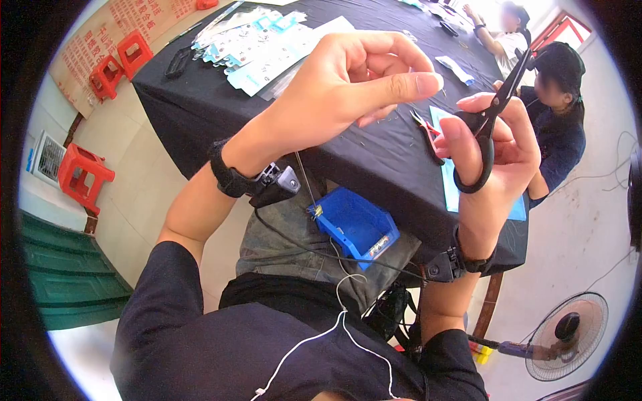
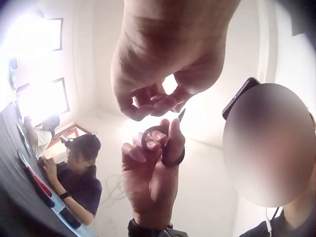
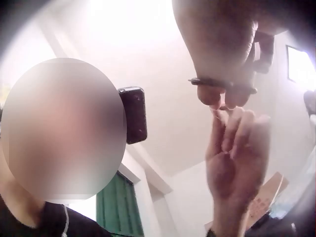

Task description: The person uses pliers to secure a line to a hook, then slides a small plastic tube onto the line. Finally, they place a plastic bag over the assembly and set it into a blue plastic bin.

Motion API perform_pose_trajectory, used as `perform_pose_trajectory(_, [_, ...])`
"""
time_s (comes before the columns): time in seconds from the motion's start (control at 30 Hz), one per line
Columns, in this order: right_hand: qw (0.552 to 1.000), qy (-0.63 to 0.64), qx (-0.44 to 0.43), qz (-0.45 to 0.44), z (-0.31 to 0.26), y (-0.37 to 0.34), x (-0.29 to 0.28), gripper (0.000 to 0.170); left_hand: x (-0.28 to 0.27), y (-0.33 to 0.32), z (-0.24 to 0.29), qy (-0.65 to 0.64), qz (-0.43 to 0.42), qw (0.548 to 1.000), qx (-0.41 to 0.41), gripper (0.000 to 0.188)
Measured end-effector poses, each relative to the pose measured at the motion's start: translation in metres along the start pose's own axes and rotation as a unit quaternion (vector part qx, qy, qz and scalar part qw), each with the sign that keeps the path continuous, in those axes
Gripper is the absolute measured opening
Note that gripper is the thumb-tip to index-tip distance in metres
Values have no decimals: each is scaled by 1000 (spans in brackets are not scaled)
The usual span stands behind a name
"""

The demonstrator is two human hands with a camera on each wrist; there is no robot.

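My left hand is raised above the table, its fingers curled and thumb tip close to the index finger. In the left wrist view its fingertips bunch together, and I cannot tell whether something tiny is pinched there. To its right, my right hand holds black scissors, thumb and fingers at the handle loops. The blades point up and away, close together. In the right wrist view the scissors lie across the right fingers, with the left hand right at those fingertips.
Below the hands spreads a black-covered table, bearing red-handled pliers, a light blue sheet and piled printed packets. A blue bin sits at my lap. A person sits at the right; a fan stands lower right.
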State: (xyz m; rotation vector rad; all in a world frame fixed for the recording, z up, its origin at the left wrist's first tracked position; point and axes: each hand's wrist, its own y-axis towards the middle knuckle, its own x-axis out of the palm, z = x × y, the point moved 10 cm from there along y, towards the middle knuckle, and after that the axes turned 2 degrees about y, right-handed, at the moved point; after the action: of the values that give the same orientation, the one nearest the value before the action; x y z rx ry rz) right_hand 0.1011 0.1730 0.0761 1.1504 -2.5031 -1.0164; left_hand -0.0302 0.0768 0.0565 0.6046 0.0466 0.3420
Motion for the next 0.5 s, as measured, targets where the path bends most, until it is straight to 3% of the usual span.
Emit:
perform_pose_trajectory(0.17, [991, -129, -41, -18, -3, 8, -10, 43, -14, 3, -11, 133, 26, 991, -15, 19])
perform_pose_trajectory(0.2, [997, -63, -47, 16, 2, 11, -14, 49, -15, 5, -11, 135, 25, 990, -12, 19])
perform_pose_trajectory(0.3, [997, -51, -52, 27, 8, 15, -16, 53, -19, 8, -14, 134, 38, 990, -13, 19])
perform_pose_trajectory(0.37, [995, -88, -46, 18, 16, 20, -17, 55, -28, 10, -13, 59, 87, 994, 20, 20])
perform_pose_trajectory(0.5, [980, -184, -51, -49, 22, 23, -1, 60, -45, 9, -17, 7, 128, 992, 0, 21])
